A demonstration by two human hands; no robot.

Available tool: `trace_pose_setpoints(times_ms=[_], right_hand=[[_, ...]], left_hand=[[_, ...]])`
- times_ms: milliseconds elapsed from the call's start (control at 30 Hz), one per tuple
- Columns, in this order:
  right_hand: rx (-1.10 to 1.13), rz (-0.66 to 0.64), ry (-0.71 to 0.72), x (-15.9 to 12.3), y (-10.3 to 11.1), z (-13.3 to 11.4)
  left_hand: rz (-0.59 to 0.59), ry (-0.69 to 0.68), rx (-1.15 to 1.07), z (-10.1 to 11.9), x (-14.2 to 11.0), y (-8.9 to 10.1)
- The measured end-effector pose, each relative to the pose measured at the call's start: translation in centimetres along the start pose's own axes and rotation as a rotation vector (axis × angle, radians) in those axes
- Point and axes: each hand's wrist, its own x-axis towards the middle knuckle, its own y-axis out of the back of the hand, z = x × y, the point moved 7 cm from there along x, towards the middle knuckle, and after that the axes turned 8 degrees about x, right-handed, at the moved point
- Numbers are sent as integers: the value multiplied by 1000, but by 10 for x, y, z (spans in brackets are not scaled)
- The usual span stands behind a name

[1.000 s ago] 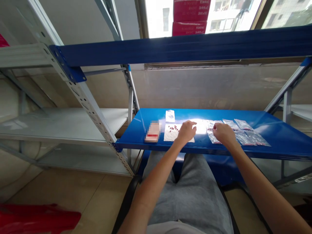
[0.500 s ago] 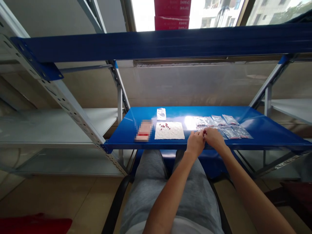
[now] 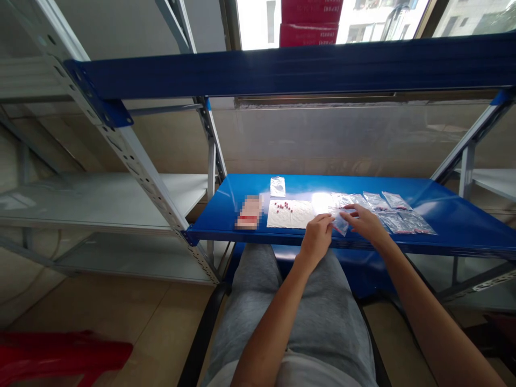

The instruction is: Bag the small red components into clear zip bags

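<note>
My left hand (image 3: 316, 236) pinches the left edge of a small clear plastic bag (image 3: 339, 224) above the front of the blue shelf. Close by on the right, my right hand (image 3: 366, 222) has its fingers apart, with the tips over or against the bag; whether they touch it I cannot tell. To the left of my hands, a white cloth (image 3: 288, 219) lies flat. Several small dark red beads or pellets (image 3: 284, 206) are scattered on its upper part. Several filled clear bags (image 3: 397, 221) lie in rows beyond my right hand.
A white packet (image 3: 277, 186) lies behind the cloth. Left of it is a blurred-out, pinkish flat item (image 3: 249, 213). The blue shelf (image 3: 217, 220) meets a metal upright (image 3: 133, 166) at its left, and a blue beam (image 3: 258, 72) crosses above. Red boxes (image 3: 309, 33) stand by the window.
My hands have moved apart from being pressed together. The bag now shows between them, and the right hand's fingers have spread. The whole view has shifted slightly left.
</note>
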Motion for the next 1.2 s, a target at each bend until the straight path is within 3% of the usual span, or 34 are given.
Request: trace_pose_setpoints(times_ms=[100, 167, 267, 467, 633, 767, 867, 1033, 1100, 1200], right_hand=[[421, -76, -61, -7, -4, -6], [538, -77, -50, -10, 0, -15], [575, -79, -14, -15, 5, -32], [413, -246, 114, -30, -5, -77], [311, -368, 205, -39, -19, -94], [149, -333, 292, -40, -21, -96], [49, -233, 330, -39, -17, -97], [-136, 66, 393, -43, 2, -108], [-121, 8, 369, -45, -2, -111], [-42, -187, 292, -46, -18, -110]], left_hand=[[11, 21, -126, 0, 5, 16], [-46, 61, -188, -1, 6, 25], [-88, 98, -194, 1, 6, 44], [19, 77, -219, 13, 11, 90], [-177, 25, -99, 21, 11, 85], [-228, 66, -88, 14, 8, 82], [-254, 171, -211, 4, 6, 80], [-206, 334, -345, -9, 4, 83], [-178, 349, -399, -8, 5, 82], [-160, 318, -448, -4, 6, 78]])
